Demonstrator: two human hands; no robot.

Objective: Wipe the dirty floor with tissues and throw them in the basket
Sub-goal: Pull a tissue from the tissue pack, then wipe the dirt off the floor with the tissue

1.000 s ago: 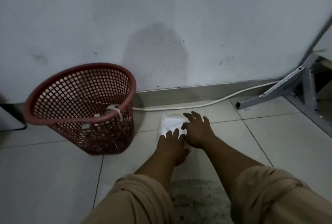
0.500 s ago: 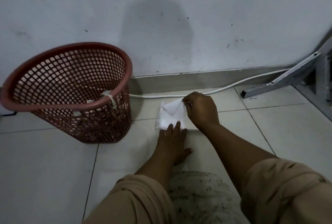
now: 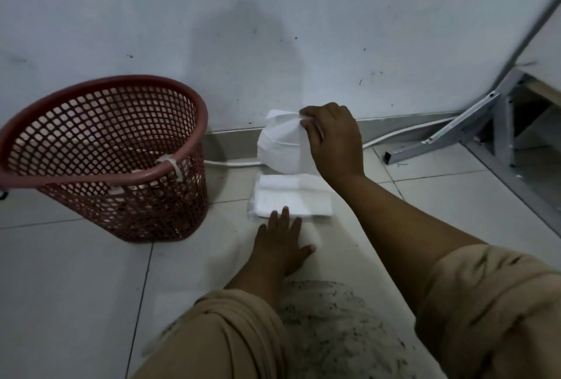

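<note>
A white tissue (image 3: 282, 148) hangs in the air, pinched at its top corner by my right hand (image 3: 332, 138), just above the tissue stack (image 3: 291, 198) lying on the floor tiles. My left hand (image 3: 282, 245) lies flat on the floor with its fingertips pressing the near edge of the stack. A red mesh basket (image 3: 103, 160) stands to the left, against the wall, with pale bits inside. A patch of dark specks, the dirt (image 3: 328, 327), covers the floor near me, between my sleeves.
A white cable (image 3: 236, 163) runs along the skirting behind the stack. A grey metal frame (image 3: 455, 135) leans at the right, with its foot on the tiles. The wall stands close behind everything.
My right hand has pinched one tissue and pulled it up off the stack. My left hand stayed pressing the stack's near edge. The view shifted slightly.
</note>
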